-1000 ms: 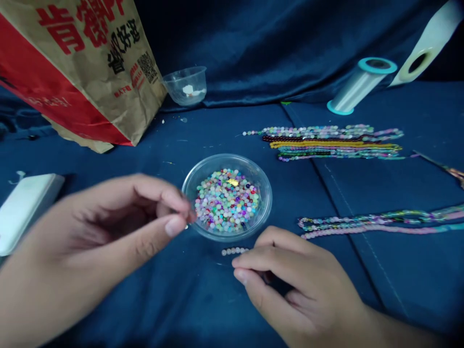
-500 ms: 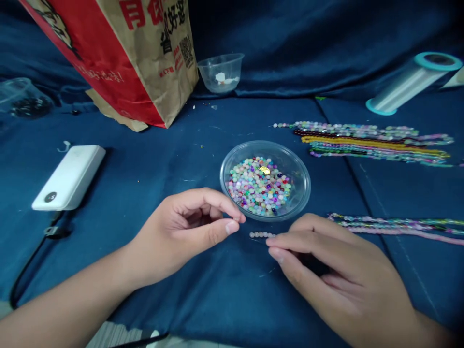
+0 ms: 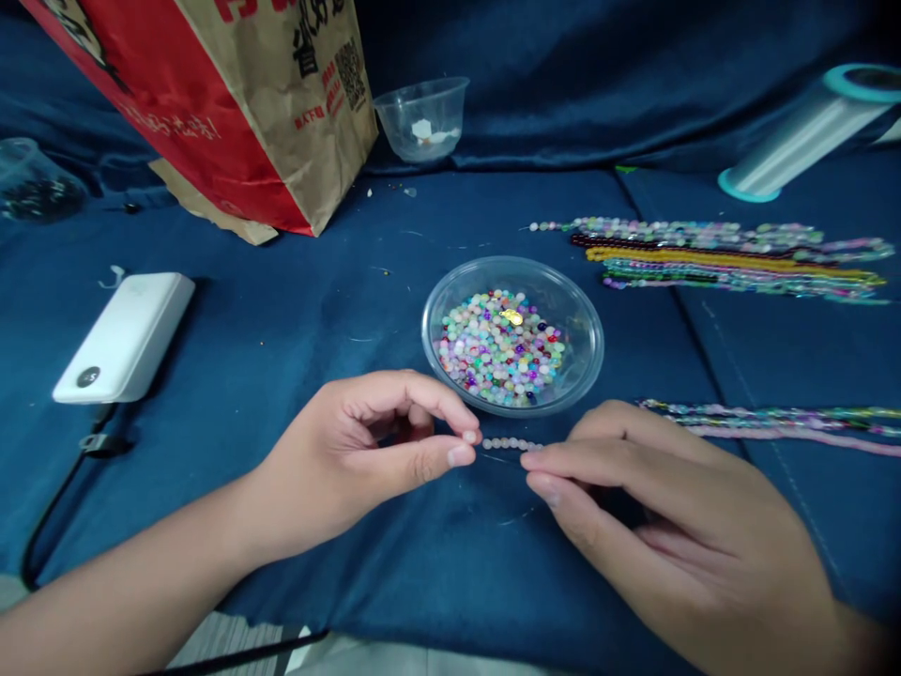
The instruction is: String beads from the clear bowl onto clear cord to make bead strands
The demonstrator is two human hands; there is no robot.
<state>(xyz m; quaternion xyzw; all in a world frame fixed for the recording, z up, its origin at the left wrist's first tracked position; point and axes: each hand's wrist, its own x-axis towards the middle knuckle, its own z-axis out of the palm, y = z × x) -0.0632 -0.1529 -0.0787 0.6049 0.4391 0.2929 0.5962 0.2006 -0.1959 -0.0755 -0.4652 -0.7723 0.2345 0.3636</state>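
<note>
Between the thumb and index fingertip of my left hand (image 3: 384, 441) is a small pale bead (image 3: 470, 437). My right hand (image 3: 676, 526) pinches a short row of pale pinkish beads (image 3: 508, 443), whose free end points at the left fingertips, with a tiny gap or touch that I cannot tell apart. Whatever thread runs through the row is too fine to make out. Just beyond both hands sits a clear round plastic bowl (image 3: 598, 347) of mixed coloured beads (image 3: 493, 352), with a gold charm (image 3: 512, 317) lying on top.
Strung bead strands (image 3: 732, 253) lie at the right, more strands (image 3: 788, 422) nearer. A spool (image 3: 809, 136) stands tilted behind them. At the back are a paper bag (image 3: 282, 122) and a clear cup (image 3: 422, 122). A white power bank (image 3: 130, 333) with a cable lies left.
A pale bead now shows at my left fingertips, which have opened slightly around it. The bead row and the left fingertips are closer together. The whole view has shifted a little.
</note>
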